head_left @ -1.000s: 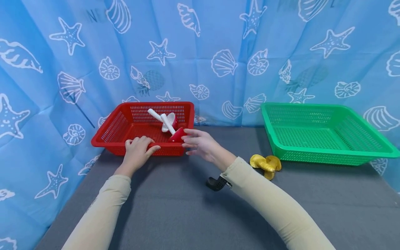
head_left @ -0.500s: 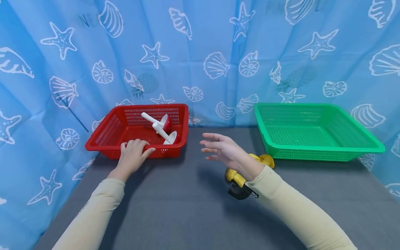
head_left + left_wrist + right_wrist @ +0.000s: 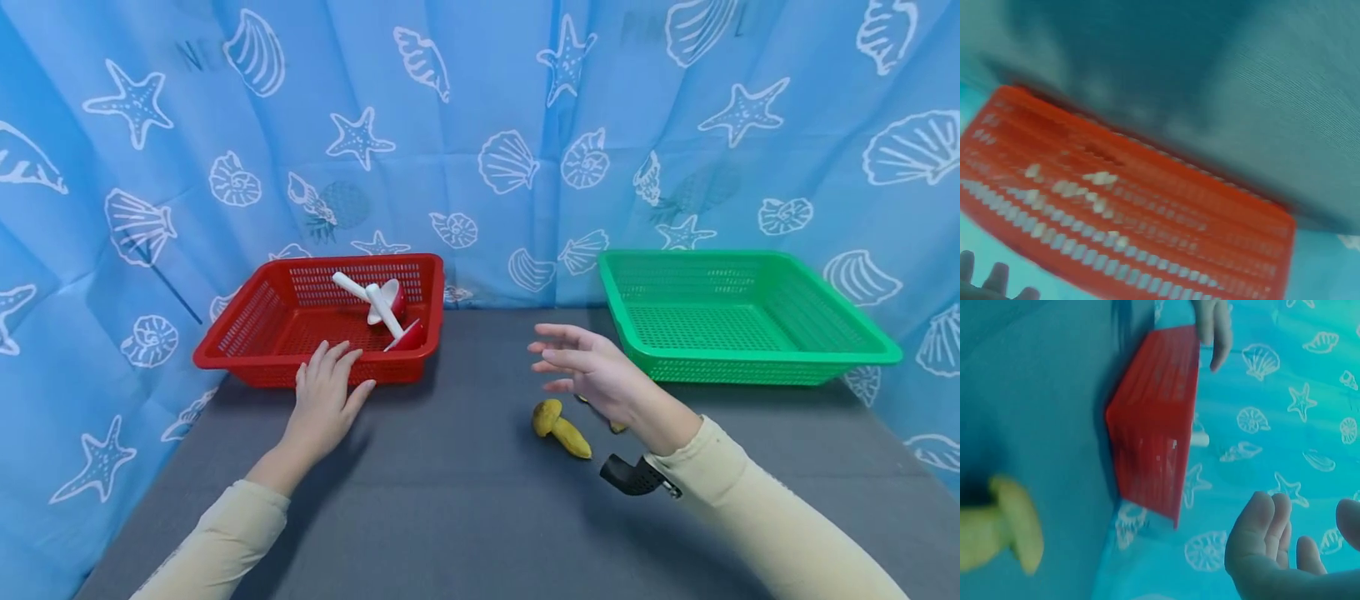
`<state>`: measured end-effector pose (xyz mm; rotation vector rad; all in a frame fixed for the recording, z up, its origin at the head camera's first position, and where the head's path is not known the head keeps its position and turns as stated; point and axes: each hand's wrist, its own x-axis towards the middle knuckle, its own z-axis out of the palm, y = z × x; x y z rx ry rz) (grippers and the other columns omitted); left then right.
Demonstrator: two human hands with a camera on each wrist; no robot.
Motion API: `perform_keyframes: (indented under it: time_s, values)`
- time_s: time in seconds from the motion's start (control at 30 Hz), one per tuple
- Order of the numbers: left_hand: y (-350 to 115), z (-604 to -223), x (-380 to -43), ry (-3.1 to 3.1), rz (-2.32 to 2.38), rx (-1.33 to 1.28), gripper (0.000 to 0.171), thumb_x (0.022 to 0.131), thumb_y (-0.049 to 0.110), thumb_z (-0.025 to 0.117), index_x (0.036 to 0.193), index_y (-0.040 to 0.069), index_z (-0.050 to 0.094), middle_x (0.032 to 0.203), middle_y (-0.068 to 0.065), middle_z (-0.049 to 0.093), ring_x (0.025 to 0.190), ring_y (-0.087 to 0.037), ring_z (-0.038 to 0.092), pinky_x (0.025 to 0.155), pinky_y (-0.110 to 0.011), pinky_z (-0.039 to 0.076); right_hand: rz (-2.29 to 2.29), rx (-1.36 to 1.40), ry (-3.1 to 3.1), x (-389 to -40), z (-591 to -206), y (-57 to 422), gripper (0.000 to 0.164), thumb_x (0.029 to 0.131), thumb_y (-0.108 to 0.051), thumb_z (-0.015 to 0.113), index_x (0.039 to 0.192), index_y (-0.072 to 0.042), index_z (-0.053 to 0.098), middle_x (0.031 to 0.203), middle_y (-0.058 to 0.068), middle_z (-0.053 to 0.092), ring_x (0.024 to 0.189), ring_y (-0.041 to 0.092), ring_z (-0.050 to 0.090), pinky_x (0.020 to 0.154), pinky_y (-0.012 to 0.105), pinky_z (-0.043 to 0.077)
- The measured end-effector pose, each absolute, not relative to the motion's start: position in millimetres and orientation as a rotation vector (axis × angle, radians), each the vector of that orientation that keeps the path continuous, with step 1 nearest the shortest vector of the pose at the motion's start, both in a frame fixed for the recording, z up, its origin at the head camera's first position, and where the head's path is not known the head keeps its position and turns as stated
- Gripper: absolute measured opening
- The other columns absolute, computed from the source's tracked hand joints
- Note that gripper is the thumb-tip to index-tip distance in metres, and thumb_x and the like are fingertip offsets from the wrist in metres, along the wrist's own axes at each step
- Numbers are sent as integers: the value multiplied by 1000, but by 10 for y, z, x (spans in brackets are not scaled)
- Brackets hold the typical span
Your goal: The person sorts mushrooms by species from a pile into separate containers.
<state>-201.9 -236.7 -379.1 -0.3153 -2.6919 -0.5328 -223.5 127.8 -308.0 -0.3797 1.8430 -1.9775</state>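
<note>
My left hand (image 3: 326,400) is at the front rim of the red basket (image 3: 262,362), fingers extended and holding nothing. Two toy mushrooms with red caps and white stems lie inside that basket: one mushroom (image 3: 408,335) near the front right corner, another mushroom (image 3: 397,302) behind it. Over the table, just left of the green basket (image 3: 757,357), my right hand (image 3: 600,375) hangs in the air with loosely bent fingers and nothing in them. Below it a yellow mushroom (image 3: 561,429) lies on its side. More yellow pieces (image 3: 617,427) show behind the hand, mostly hidden by it.
A grey cloth covers the table (image 3: 450,508). Behind both baskets hangs a blue curtain (image 3: 465,108) printed with shells and starfish. A black wrist mount (image 3: 630,475) sticks out under the right sleeve (image 3: 765,492).
My right hand has moved away from the red-capped mushroom, rightward over the yellow mushrooms. The left hand's fingers, bent over the red rim before, have straightened. The head view has shifted slightly.
</note>
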Motion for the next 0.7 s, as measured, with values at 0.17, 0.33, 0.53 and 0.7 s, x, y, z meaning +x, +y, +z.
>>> perform_keyframes:
  time_s: [0.17,0.33,0.53,0.7]
  values:
    - [-2199,-3752,-1862,-2643,-780,-374,53,95,19,61,138,-7,43,143,-26,40,137,-44,27,107,-66,19,-1965,-371,1942,-2176,-3036,1512,52,99,-11,53,145,3,32,119,5,54,98,13,60,86,37,51]
    - [-2008,-3762,-1743,-2629,-953,-419,51,95,16,62,137,-7,44,140,-25,45,133,-40,35,107,-63,25,-1907,-388,2089,-2117,-2981,1726,56,100,-14,54,147,3,29,120,4,54,102,14,60,83,32,52]
    - [-1772,-3768,-1695,-2645,-1197,-424,49,97,16,60,138,-5,44,142,-21,43,133,-36,37,108,-57,30,-1832,-420,2272,-2073,-2955,1966,57,101,-18,54,148,3,30,122,3,53,102,10,61,83,30,52]
    - [-1574,-3774,-1681,-2710,-1422,-357,49,100,20,55,142,0,41,146,-17,38,135,-33,35,108,-56,30,-1762,-419,2404,-2035,-2940,2162,57,101,-20,53,148,3,30,125,6,52,100,7,60,82,29,53]
